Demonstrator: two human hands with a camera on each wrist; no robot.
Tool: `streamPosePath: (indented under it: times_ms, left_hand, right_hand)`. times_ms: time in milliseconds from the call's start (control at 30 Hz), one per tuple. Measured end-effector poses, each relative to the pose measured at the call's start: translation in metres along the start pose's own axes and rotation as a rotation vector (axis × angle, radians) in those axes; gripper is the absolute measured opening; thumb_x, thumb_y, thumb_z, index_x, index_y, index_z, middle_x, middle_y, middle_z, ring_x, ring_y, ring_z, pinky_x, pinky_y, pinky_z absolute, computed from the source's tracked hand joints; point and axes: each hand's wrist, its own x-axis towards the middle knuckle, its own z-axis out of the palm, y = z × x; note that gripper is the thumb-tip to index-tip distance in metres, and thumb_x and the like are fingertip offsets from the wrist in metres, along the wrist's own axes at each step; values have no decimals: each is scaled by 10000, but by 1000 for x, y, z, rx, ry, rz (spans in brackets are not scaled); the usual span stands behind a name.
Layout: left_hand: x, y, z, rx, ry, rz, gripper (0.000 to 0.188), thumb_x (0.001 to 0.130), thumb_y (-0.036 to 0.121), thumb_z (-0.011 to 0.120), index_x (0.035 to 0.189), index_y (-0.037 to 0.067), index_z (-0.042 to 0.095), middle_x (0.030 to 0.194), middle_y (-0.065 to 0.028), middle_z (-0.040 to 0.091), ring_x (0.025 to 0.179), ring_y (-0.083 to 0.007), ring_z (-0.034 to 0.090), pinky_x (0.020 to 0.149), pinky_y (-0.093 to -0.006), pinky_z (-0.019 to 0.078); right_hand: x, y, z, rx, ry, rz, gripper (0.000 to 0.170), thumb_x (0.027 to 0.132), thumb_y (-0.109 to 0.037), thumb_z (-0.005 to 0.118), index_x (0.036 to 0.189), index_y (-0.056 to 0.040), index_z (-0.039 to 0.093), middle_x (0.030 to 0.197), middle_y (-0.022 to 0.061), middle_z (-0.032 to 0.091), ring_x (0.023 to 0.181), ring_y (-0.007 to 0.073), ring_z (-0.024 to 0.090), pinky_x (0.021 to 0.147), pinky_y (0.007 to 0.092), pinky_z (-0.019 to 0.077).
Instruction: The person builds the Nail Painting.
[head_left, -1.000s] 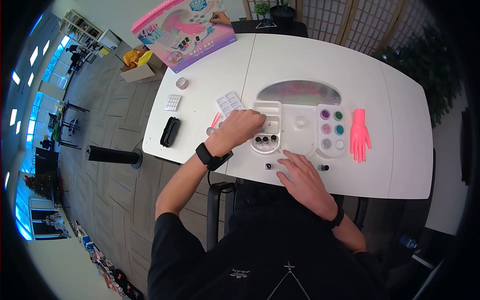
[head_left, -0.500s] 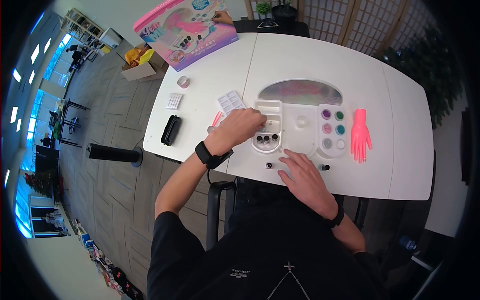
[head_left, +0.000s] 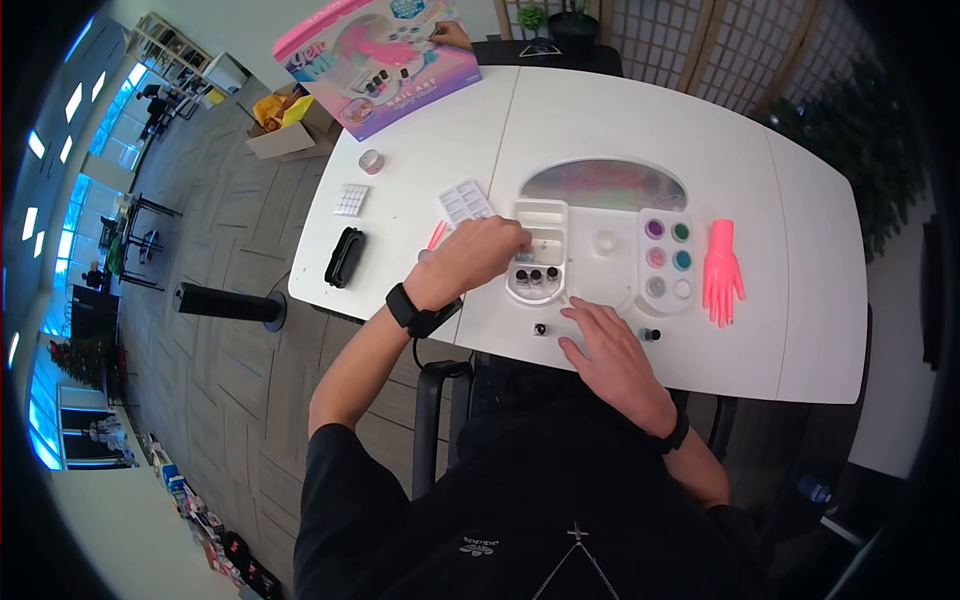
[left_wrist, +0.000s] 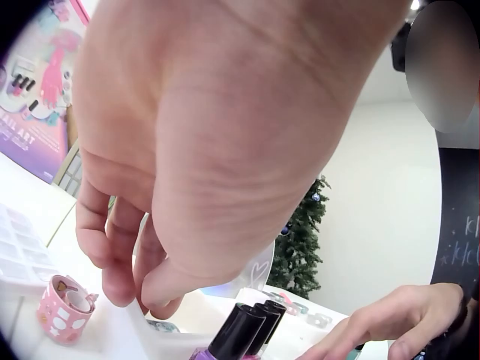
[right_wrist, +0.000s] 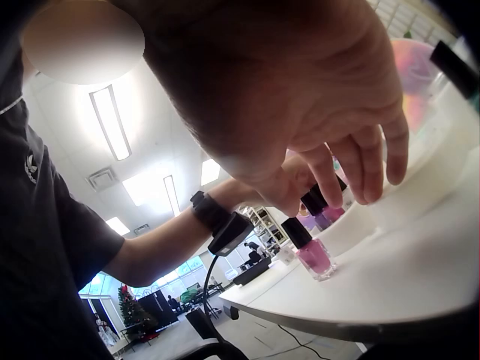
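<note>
My left hand reaches down into the middle compartment of the white tray. Its thumb and fingertips come together at a small clear bluish piece, mostly hidden under them. Several nail polish bottles with black caps stand in the compartment just in front. My right hand lies with fingers spread and loosely extended, fingertips at the tray's front edge. Close to it, a pink nail polish bottle stands on the table. Another black-capped bottle lies to its right.
Left of the tray are a pink patterned tape roll, a white sectioned palette and a black case. Pots of glitter fill the tray's right side, beside a pink model hand. A nail art box stands behind.
Both hands stay almost where they were, the left at the compartment and the right at the tray's edge. The head view has shifted slightly, moving the scene a little to the right.
</note>
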Motion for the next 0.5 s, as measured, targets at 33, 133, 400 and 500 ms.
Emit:
streamPosePath:
  times_ms: [33,133,400,500]
  left_hand:
    - [0,-1,1,-5,-2,-1,258,921,-40,622,1097,30,797,1074,-193,793,974,-420,764,834,-515,614]
    - [-2,2,-2,-9,8,-13,311,905,-71,594,1110,32,804,1099,-194,795,995,-423,762,856,-514,613]
    - [-9,6,-36,-94,44,-79,338,917,-102,599,1155,28,801,1153,-158,796,1043,-404,752,905,-490,597]
    - [-13,5,-26,-95,52,-51,375,907,-117,586,1172,34,805,1190,-154,798,1059,-406,755,911,-488,601]
  right_hand:
    - [0,0,0,-2,0,-1,417,1043,-217,707,1373,33,664,1485,215,640,1397,358,589,1187,458,466]
    - [0,0,0,-1,4,0,427,1044,-215,703,1389,31,651,1481,213,642,1397,354,588,1188,456,465]
    - [0,0,0,-3,17,-10,411,1048,-193,693,1392,24,634,1457,209,659,1380,356,600,1171,458,476]
    - [1,0,0,0,21,-16,402,1047,-186,692,1386,22,630,1446,212,667,1373,359,607,1165,460,481]
